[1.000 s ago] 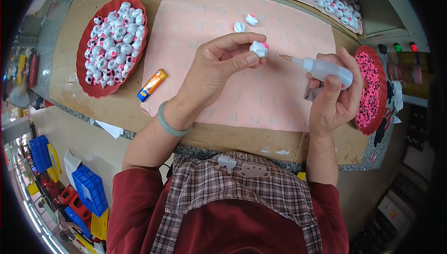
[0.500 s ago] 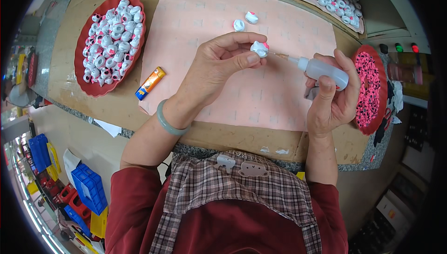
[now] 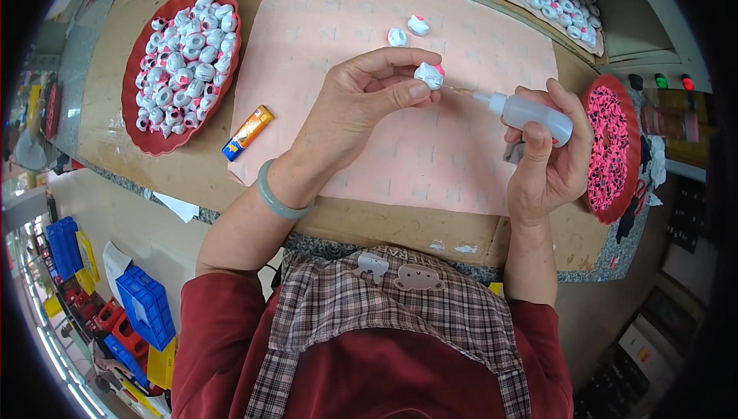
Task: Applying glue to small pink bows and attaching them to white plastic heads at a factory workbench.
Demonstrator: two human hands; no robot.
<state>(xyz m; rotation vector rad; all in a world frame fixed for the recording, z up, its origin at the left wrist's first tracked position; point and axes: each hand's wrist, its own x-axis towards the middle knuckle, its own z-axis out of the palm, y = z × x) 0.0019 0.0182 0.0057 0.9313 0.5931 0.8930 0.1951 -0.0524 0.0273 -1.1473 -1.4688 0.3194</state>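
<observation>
Left fingers (image 3: 403, 95) hold white piece (image 3: 428, 75) (pink-marked); right fingers (image 3: 536, 146), bottle (image 3: 540, 118).

held piece (image 3: 427, 75): white, pink | bottle (image 3: 540, 118): translucent white | bangle (image 3: 272, 198): pale green | apron (image 3: 346, 300): plaid

white trinket (image 3: 428, 74) partly hidden by left hand (image 3: 367, 98), bottle (image 3: 532, 116) by right hand (image 3: 550, 177), grey thing (image 3: 513, 152) behind too covered to tell, beads (image 3: 548, 12) beyond far right corner of table (image 3: 621, 246) cut off above, jar (image 3: 667, 122) past its right edge blurred

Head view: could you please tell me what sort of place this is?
Probably an assembly workshop: the left red tray holds many white-and-pink pieces, the right red tray pink-and-black ones, and the right hand grips a squeeze bottle.
</observation>
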